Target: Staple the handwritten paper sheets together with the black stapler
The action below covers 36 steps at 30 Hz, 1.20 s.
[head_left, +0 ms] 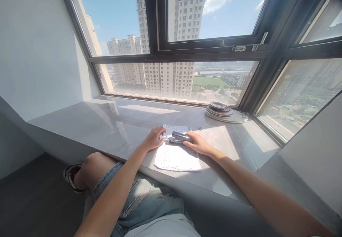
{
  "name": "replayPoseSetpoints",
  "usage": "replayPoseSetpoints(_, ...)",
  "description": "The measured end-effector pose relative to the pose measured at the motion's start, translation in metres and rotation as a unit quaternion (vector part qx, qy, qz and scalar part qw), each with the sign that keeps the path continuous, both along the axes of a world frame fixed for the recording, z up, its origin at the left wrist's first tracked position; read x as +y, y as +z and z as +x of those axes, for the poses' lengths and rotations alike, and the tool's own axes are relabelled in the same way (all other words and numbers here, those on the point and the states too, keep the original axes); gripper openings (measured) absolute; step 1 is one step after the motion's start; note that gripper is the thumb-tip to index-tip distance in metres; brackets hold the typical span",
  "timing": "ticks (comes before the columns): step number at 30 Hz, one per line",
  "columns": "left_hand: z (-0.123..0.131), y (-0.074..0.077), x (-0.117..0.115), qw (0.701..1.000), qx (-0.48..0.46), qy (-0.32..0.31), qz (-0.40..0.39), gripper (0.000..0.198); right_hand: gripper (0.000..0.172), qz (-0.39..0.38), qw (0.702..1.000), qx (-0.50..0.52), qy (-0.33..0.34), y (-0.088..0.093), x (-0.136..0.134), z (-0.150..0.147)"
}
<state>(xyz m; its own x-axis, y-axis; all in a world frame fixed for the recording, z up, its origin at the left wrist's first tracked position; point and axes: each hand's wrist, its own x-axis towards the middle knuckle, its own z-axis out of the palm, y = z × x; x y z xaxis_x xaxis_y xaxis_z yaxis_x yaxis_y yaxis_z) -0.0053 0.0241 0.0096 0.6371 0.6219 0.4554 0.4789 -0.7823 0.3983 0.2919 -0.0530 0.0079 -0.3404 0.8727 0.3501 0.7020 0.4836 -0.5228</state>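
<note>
Okay, right hand point(198, 143) grips dark stapler point(180, 136), jutting left of it over papers point(175, 159); left hand point(154, 139) half-curled at papers' left edge, grip unclear. Sill point(80, 125) stretches wide left of left hand; stacked discs point(219, 111) beyond right hand.

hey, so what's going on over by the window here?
A person's right hand holds what looks like a dark stapler over paper sheets lying on a window ledge. The left hand is at the sheets' left edge. Farther back to the right, a stack of plate-like discs sits on the ledge.
</note>
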Motion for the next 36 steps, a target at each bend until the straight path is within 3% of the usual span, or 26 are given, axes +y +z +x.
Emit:
replayPoseSetpoints(23,-0.005,0.001,0.003,1.0,-0.012,0.016,0.0,0.02,0.027,-0.015,1.0,0.012,0.002,0.001,-0.002,0.001)
replayPoseSetpoints(36,-0.002,-0.002,0.011,0.994,0.006,0.077,0.075,0.025,0.031,-0.02,1.0,0.019,0.013,0.003,-0.002,0.004)
